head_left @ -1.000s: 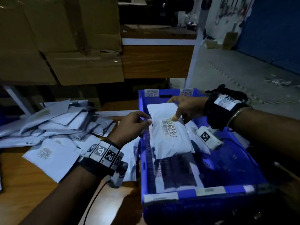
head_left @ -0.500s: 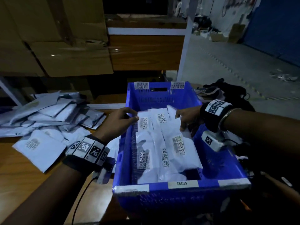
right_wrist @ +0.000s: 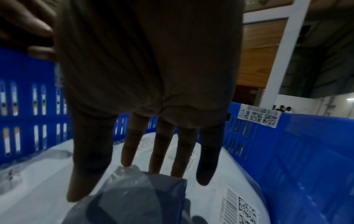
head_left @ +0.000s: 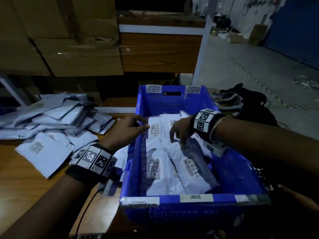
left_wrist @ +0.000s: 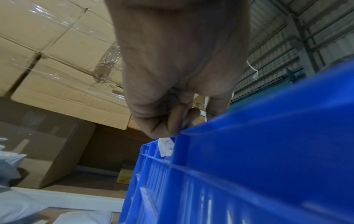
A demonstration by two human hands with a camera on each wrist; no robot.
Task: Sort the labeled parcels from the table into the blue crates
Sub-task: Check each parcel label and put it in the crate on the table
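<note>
A blue crate (head_left: 195,198) stands at the near right edge of the wooden table (head_left: 22,183), its near rim bearing a strip that reads "CRATES". Inside it several white labeled parcels (head_left: 155,169) lie side by side along the left half of the floor, barcodes facing up. The right hand (head_left: 181,130) hangs over them with its fingers (right_wrist: 130,145) straight and spread, the tips touching a greyish translucent parcel (right_wrist: 134,194) on top of the white ones; it grasps nothing. The left hand (head_left: 126,130) sits at the crate's left wall, its fingers curled over the rim, and the left wrist view shows the fingertips (left_wrist: 178,118) bent close together just above the blue edge; whether they pinch anything cannot be told. To the far left on the table a loose heap of unsorted parcels (head_left: 51,121) lies well apart from the crate. Taped cardboard boxes (head_left: 60,37) are stacked behind.
</note>
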